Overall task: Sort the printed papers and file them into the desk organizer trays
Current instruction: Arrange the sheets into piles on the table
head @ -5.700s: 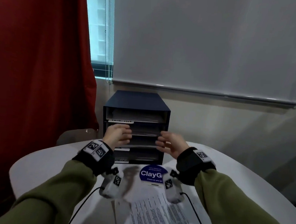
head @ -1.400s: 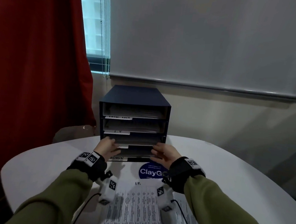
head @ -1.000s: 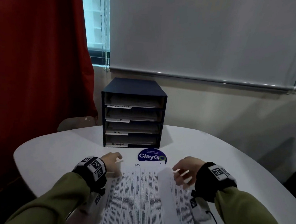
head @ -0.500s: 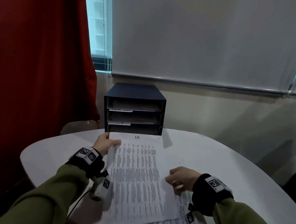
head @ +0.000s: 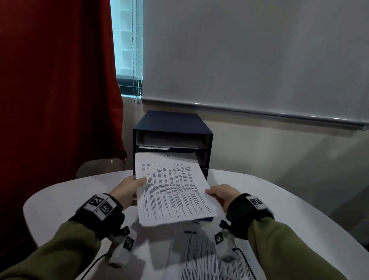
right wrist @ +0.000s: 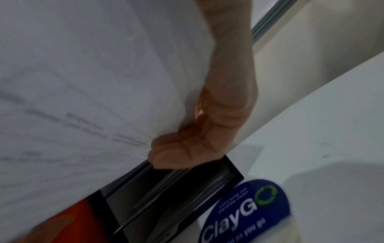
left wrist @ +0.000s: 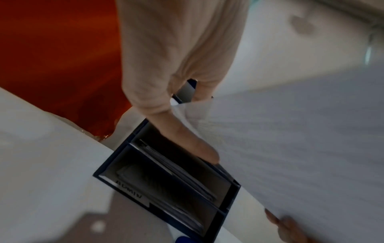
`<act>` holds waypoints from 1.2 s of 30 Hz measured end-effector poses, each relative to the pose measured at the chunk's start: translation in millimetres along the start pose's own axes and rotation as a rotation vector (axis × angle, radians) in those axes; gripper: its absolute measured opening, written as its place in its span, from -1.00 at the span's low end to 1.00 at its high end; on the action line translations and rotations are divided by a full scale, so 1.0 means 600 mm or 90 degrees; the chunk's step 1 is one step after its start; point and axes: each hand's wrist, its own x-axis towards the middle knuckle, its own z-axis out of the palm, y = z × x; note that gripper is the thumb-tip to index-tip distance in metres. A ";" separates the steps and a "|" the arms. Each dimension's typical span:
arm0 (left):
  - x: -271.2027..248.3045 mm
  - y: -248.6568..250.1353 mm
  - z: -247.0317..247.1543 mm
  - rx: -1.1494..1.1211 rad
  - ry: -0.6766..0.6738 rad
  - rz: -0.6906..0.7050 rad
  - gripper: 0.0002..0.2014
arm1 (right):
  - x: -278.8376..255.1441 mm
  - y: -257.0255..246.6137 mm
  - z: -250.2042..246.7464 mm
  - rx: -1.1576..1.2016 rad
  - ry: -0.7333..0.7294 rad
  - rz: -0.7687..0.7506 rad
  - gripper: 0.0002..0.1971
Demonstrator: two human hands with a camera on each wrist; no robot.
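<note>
A dark blue desk organizer (head: 174, 122) with stacked trays stands at the far side of the round white table (head: 284, 203). I hold a printed sheet (head: 173, 189) in the air, its far edge at the mouth of the second tray, just under the top tray's handwritten label (head: 155, 147). My left hand (head: 129, 187) pinches the sheet's left edge and my right hand (head: 221, 193) pinches its right edge. In the left wrist view the organizer (left wrist: 166, 172) shows its lower trays, one labelled ADMIN. The right wrist view shows my fingers (right wrist: 176, 148) under the sheet (right wrist: 83, 82).
More printed papers (head: 212, 264) lie on the table in front of me. A round blue ClayGo sticker (right wrist: 249, 212) sits on the table before the organizer. A red curtain (head: 49, 64) hangs at the left, a lowered white blind (head: 262, 49) behind.
Both hands left the organizer's lower trays, came back to the paper pile, took the top sheet by its sides and lifted it forward to the second tray's opening.
</note>
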 end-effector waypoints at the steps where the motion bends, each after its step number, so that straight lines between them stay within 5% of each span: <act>1: -0.005 0.000 0.003 0.008 -0.016 -0.003 -0.62 | 0.005 -0.011 0.000 -0.005 0.013 0.001 -0.86; 7: -0.004 0.007 -0.002 0.019 -0.134 -0.059 -0.68 | 0.036 -0.064 -0.001 0.046 0.059 -0.046 -0.88; 14: 0.065 0.038 0.016 -0.107 0.024 -0.045 -0.53 | 0.027 -0.059 -0.010 -0.065 -0.086 0.048 -0.76; 18: 0.098 0.058 0.032 -0.285 0.025 -0.005 -0.61 | 0.058 -0.078 0.017 0.244 -0.063 0.030 -0.95; 23: 0.115 0.069 0.047 -0.435 0.009 0.050 -0.51 | 0.067 -0.101 0.054 0.462 -0.081 -0.077 -0.60; 29: 0.078 0.034 0.068 -0.147 0.047 0.044 -0.65 | 0.030 -0.046 0.031 0.159 -0.061 -0.073 -0.72; 32: 0.041 -0.013 0.085 0.141 -0.056 0.016 -0.74 | 0.003 0.010 -0.010 -0.082 -0.041 -0.004 -0.83; 36: 0.006 -0.080 0.120 0.505 -0.195 -0.042 -0.58 | -0.035 0.085 -0.082 -0.288 0.020 0.101 -0.94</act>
